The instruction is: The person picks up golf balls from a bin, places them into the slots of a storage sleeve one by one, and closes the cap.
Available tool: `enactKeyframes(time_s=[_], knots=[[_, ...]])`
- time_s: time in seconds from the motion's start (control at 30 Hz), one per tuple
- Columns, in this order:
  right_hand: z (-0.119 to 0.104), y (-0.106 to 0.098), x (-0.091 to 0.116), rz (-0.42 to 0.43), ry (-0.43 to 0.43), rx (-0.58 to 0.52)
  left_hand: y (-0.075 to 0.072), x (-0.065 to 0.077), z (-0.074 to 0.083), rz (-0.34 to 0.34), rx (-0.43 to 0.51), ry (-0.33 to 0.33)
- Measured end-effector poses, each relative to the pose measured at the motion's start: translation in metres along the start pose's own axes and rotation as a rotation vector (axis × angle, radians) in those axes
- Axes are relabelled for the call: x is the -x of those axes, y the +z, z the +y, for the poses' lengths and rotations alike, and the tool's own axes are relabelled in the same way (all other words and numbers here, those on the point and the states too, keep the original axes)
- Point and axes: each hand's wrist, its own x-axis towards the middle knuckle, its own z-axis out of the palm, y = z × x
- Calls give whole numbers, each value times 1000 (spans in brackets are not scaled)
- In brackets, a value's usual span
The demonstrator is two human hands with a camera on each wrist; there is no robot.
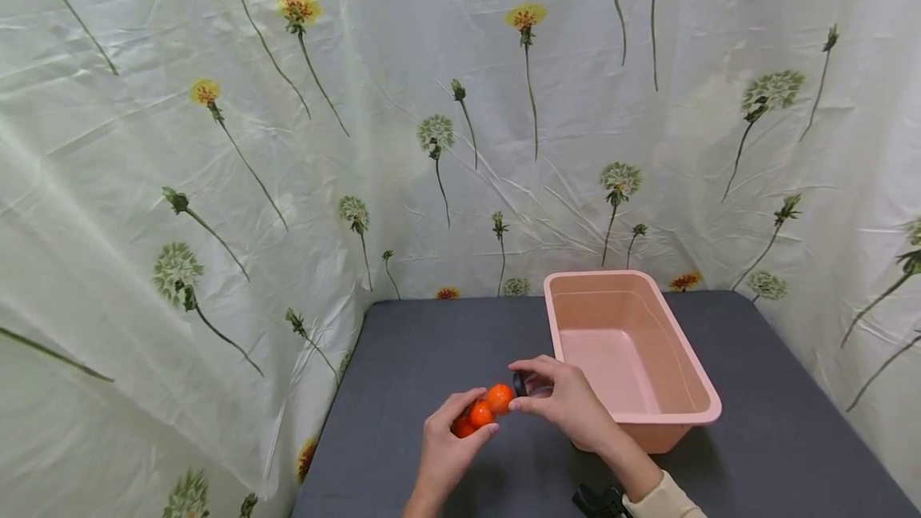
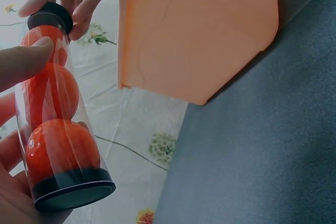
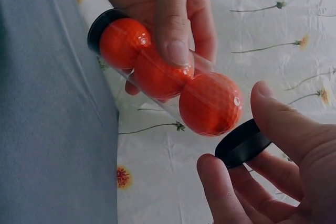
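Observation:
My left hand (image 1: 444, 444) grips a clear plastic tube (image 3: 163, 109) with three orange golf balls (image 3: 211, 104) lined up inside it. A black end cap (image 3: 96, 29) closes the tube's end on the left hand's side. At the other end, my right hand (image 1: 570, 406) holds a loose black cap (image 3: 242, 144) between thumb and fingers, right beside the last ball. The tube is held tilted above the table, and the left thumb (image 2: 31, 59) lies along its side.
A pink plastic basin (image 1: 703, 406) stands on the dark grey table (image 1: 439, 342), right of the hands. A black wrist device (image 1: 603, 500) shows below the right forearm. A white curtain (image 1: 403, 62) printed with dandelions hangs behind and beside the table.

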Motion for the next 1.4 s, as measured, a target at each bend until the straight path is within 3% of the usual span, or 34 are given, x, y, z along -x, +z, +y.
enactKeyframes(time_s=[0.37, 0.6, 0.93, 1.1, 1.4], knots=[[1, -10, 1, -97, -93, 178, 1, -1, 0, -49, -27, 86], [0, -13, 0, -146, -119, 243, 1, 0, 1, -79, -31, 60], [0, -13, 0, -167, -124, 255, -2, -1, 2, -109, -35, 121], [2, -9, 1, -146, -104, 252, -2, 0, 4, -99, -26, 83], [2, -6, 0, -113, -48, 253, 10, 5, -26, -60, -36, 37]])
